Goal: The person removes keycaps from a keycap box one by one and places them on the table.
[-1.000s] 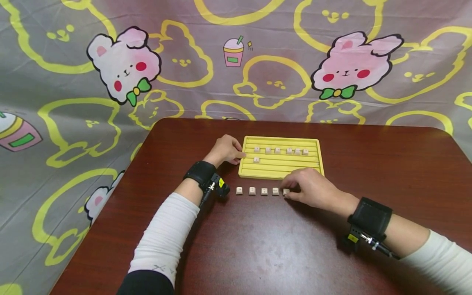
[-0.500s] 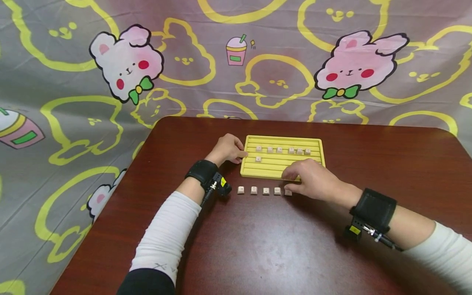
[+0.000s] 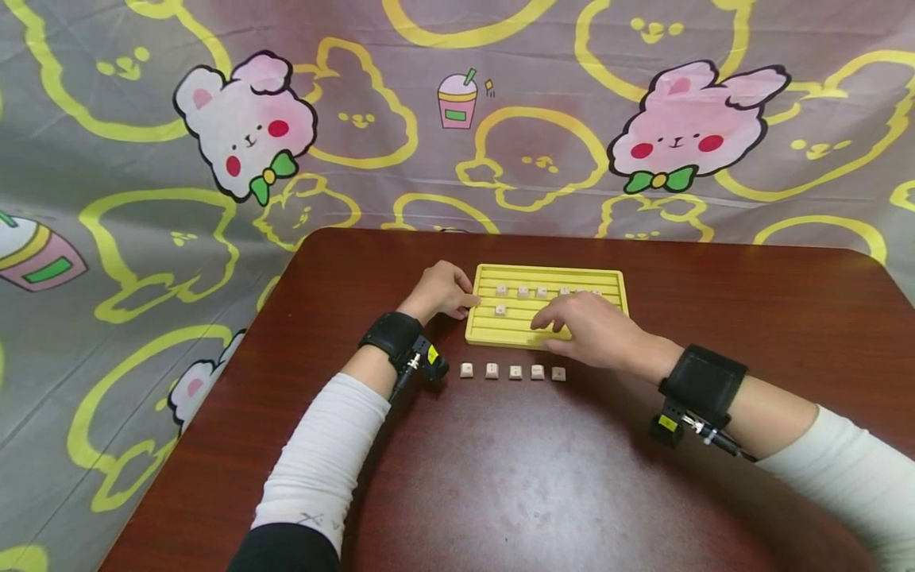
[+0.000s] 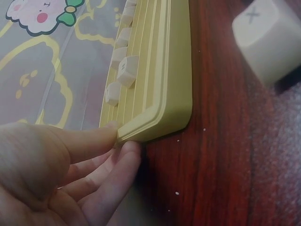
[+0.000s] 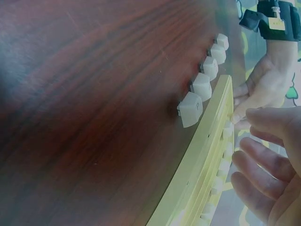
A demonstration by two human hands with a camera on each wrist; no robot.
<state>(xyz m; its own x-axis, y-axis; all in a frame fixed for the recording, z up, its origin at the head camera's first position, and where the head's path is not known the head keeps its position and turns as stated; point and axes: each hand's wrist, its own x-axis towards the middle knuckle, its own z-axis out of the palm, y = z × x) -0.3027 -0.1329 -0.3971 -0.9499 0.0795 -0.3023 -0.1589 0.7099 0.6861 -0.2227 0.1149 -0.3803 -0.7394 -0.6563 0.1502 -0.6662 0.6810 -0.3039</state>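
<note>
My left hand pinches the left end of a shallow yellow ridged tray, thumb on its rim and fingers below, as the left wrist view shows. Cream keycaps sit in the tray: several along an upper groove, and a single keycap in a groove nearer me at the left. Over the tray's right part is my right hand, fingers loosely bent and apart, with nothing between them in the right wrist view. It partly covers the keycaps at the right end. The nearest loose keycap stands on the table beside the tray.
Several loose keycaps, among them a middle one, form a row on the dark red wooden table in front of the tray. A patterned grey cloth hangs behind and to the left of the table.
My right hand has left the rightmost loose keycap, which stays on the table, and has moved up and away from me over the tray. My left hand keeps its place on the tray's end.
</note>
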